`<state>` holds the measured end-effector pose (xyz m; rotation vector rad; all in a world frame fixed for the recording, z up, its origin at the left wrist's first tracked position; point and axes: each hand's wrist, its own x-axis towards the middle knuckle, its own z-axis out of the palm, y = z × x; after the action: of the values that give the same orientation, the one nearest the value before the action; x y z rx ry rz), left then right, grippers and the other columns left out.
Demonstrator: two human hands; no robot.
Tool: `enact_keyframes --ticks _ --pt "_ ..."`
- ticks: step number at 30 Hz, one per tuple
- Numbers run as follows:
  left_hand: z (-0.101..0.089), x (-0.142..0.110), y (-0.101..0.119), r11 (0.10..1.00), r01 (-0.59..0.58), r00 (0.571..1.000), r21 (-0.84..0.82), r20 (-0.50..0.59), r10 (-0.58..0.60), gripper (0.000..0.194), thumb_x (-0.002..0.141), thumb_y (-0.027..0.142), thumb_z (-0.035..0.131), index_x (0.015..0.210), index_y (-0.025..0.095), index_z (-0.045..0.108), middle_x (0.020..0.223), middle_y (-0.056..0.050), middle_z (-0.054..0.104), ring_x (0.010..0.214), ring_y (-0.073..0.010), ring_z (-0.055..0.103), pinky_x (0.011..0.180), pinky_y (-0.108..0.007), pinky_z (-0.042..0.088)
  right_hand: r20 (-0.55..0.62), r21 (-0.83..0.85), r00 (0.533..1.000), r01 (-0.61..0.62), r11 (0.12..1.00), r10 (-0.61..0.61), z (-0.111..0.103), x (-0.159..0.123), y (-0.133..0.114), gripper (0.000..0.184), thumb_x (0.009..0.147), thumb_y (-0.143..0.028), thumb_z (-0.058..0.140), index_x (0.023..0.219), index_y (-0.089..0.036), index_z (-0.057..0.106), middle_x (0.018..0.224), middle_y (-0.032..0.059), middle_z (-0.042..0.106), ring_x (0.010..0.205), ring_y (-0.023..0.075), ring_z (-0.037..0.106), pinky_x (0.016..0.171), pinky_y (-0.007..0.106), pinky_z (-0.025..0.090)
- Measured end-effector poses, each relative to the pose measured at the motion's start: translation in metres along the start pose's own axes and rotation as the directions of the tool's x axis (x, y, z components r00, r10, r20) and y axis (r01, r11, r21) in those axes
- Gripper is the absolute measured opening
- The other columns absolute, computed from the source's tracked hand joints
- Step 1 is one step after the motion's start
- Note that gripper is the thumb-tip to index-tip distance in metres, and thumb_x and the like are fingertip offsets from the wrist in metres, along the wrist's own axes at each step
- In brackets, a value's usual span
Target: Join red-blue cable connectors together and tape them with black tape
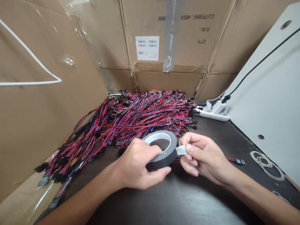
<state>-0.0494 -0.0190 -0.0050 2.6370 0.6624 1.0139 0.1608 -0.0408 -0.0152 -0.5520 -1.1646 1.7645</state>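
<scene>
My left hand is wrapped round a roll of black tape with a white inner core, held just above the dark table. My right hand pinches the loose end of the tape between thumb and fingers, right beside the roll. A thin wire with a black connector runs out from under my right hand. Behind both hands lies a big heap of red, blue and black wire leads with black connectors.
Cardboard boxes wall in the back and the left. A white panel leans at the right with a black cable running down to a white power strip. Several rubber bands lie at the right.
</scene>
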Motion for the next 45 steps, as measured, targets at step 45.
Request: enact_keyframes --ticks 45 --pt "0.011 0.004 0.007 0.905 0.391 0.920 -0.167 0.070 -0.384 0.017 0.087 0.034 0.060 0.085 0.018 0.067 0.081 -0.002 0.069 0.072 -0.0152 0.063 0.067 -0.027 0.047 0.019 0.279 0.991 -0.133 0.951 0.133 0.001 0.010 0.002 0.022 0.083 -0.029 0.069 0.074 -0.013 0.057 0.067 0.0007 0.053 0.065 0.0117 0.052 0.067 0.024 0.045"
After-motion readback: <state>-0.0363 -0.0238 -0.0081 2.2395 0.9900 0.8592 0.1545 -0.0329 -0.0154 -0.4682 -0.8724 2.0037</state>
